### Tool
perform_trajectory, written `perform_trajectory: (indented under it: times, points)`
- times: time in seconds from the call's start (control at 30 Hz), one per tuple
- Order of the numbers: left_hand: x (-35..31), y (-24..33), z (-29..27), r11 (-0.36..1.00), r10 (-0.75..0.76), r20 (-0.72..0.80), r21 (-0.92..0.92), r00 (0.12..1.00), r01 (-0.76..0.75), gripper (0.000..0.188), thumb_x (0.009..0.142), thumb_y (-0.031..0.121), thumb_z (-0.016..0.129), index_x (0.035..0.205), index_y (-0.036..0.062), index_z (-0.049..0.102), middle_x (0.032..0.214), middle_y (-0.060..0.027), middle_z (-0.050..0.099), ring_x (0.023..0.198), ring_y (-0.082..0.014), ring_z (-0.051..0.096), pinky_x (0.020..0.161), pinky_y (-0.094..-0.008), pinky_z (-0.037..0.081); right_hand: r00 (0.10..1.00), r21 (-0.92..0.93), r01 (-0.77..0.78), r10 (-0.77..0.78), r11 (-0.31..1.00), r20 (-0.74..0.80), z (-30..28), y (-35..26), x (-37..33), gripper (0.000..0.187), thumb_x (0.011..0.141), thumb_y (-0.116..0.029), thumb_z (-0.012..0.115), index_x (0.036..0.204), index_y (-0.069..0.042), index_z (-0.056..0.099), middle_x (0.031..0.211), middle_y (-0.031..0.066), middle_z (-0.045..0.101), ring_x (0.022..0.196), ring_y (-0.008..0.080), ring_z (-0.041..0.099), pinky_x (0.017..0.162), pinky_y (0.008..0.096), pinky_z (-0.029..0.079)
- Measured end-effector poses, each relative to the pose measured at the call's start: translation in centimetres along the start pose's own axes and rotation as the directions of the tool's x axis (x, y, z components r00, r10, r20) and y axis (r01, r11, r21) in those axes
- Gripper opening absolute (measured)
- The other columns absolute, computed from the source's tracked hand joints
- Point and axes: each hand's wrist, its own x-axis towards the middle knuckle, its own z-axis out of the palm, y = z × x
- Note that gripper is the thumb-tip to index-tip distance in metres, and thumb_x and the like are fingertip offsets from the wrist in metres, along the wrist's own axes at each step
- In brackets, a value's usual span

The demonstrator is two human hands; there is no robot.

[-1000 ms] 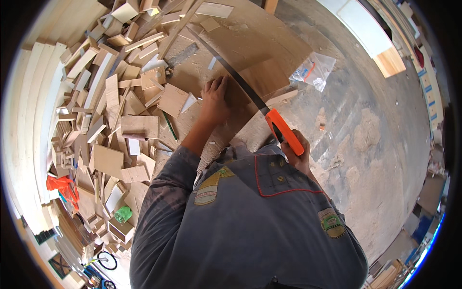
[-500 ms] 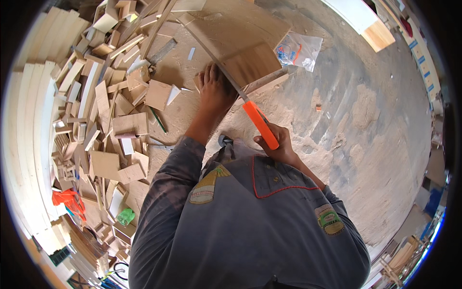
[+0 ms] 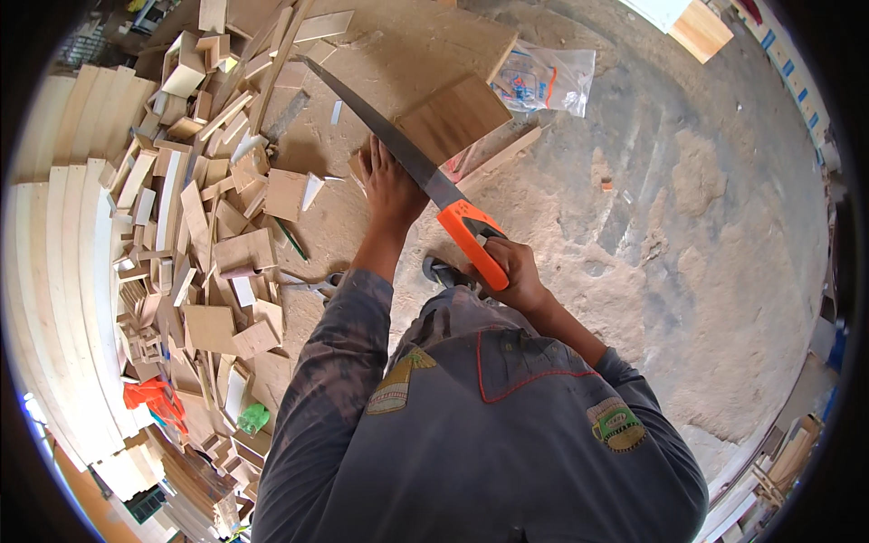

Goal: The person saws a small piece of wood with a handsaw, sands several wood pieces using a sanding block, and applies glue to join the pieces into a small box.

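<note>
My right hand [image 3: 514,279] is closed round the orange handle of a handsaw [image 3: 412,163]. The saw's long grey blade slants up and left, with its broad side showing. Beside the blade my left hand [image 3: 394,188] lies with fingers stretched out, over the edge of a piece of wood. Its thumb is hidden. Across the blade, to its right, is a brown wooden board [image 3: 455,116]; whether it is the same piece as under my left hand, I cannot tell. A larger sheet of board [image 3: 425,41] lies beyond it.
Wood offcuts [image 3: 217,244] are heaped on the left, beside long stacked planks [image 3: 68,290]. A green pencil [image 3: 291,237] and a pair of pliers-like tools [image 3: 312,283] lie near my left forearm. A clear plastic bag [image 3: 548,80] rests on the dusty floor [image 3: 652,244] at far right.
The saw has turned so its blade now shows broadside, and its handle has shifted slightly left. My left hand stays beside the blade. The view has shifted a little.
</note>
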Motion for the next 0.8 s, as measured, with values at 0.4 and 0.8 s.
perform_trajectory:
  times: [0.4,0.8]
  points:
    - [0.1,0.6,-0.1,0.992,0.013,0.077,0.121,0.997,-0.022,0.077,0.088,0.04,0.051,0.145,-0.0085,0.031,0.153,-0.0264,0.03,0.146,-0.0387,0.021,0.119,-0.0518,0.014,0.983,0.265,-0.135,0.162,0.955,-0.083,0.9,2.9,0.8,0.015,0.083,-0.009,0.075,0.081,0.001,0.064,0.068,0.0085,0.059,0.059,0.0142,0.056,0.057,0.0306,0.045]
    - [0.6,0.3,0.2,1.0,-0.027,-0.044,0.014,0.999,0.027,0.066,0.088,0.031,0.054,0.14,-0.006,0.039,0.143,-0.024,0.041,0.139,-0.0373,0.034,0.115,-0.0521,0.022,0.96,0.357,-0.194,0.252,0.914,-0.122,0.4,3.1,1.1,0.014,0.084,-0.003,0.072,0.077,0.002,0.062,0.064,0.0054,0.055,0.059,0.0085,0.047,0.054,0.0289,0.041]
